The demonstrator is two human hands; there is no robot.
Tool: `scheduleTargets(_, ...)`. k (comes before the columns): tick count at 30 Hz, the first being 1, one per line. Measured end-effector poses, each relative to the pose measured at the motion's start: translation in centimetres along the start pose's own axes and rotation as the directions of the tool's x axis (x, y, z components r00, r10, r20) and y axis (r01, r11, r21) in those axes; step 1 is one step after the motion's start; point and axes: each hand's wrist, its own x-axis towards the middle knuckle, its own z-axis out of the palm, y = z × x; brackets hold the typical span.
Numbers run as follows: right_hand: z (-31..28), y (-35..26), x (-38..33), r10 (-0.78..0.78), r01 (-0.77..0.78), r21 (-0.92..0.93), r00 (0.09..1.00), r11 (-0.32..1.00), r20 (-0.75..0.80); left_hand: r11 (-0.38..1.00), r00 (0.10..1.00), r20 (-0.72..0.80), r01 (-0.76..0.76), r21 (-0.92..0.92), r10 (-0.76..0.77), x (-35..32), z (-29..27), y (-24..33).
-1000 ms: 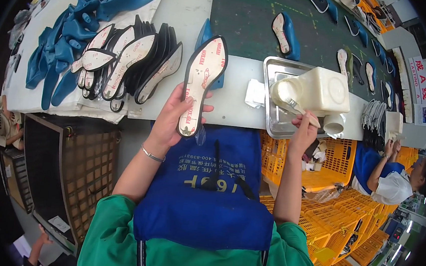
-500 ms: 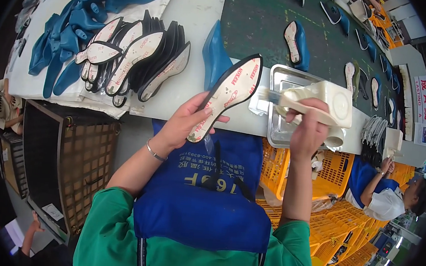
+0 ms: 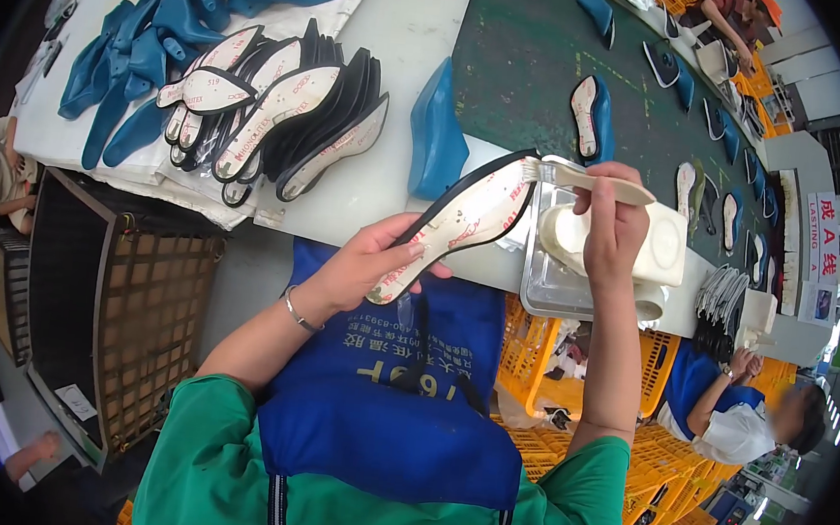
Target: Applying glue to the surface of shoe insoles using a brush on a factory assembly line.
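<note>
My left hand [image 3: 381,259] is closed around the heel end of a white shoe insole [image 3: 468,217] with red print and a black rim, tilted above the table edge. Between the fingers and thumb of my right hand [image 3: 618,224] is a flat brush [image 3: 633,189] with a pale handle. Its bristles touch the insole near the pointed toe. Below my right hand, a cream-coloured pot [image 3: 666,250] stands in a metal tray [image 3: 536,293]. Just beyond the insole, a blue shoe last [image 3: 437,136] rests on the table.
Stacked insoles [image 3: 278,118] and a heap of blue lasts [image 3: 151,39] lie at left. Lasts with insoles [image 3: 589,118] sit on the green belt [image 3: 524,63]. Yellow crates [image 3: 531,355] stand below at right, a dark cart [image 3: 155,311] at lower left. Co-workers [image 3: 734,411] are nearby.
The brush has moved up and left from beside the insole onto its toe end. The insole has tipped lower and to the right in the picture. Both hands keep their hold.
</note>
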Motion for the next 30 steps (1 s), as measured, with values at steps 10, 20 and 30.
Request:
scheduleTargets(10,2.5,-4.5,-1.7,-0.244,0.247,0.022,0.932,0.969,0.268,1.000,1.000,0.017,-0.020,0.002,0.019,-0.2,-0.3,0.7)
scheduleTargets(20,0.3,-3.6,1.4,-0.047,0.048,0.162,0.999,0.986,-0.011,0.996,0.995,0.051,-0.089,0.033,0.087,-1.2,-0.9,2.0)
scheduleTargets(30,-0.1,-3.3,4.4,-0.080,0.079,0.099,0.997,0.992,0.000,0.991,0.991,0.060,-0.121,0.054,0.118,-1.9,-1.3,2.7)
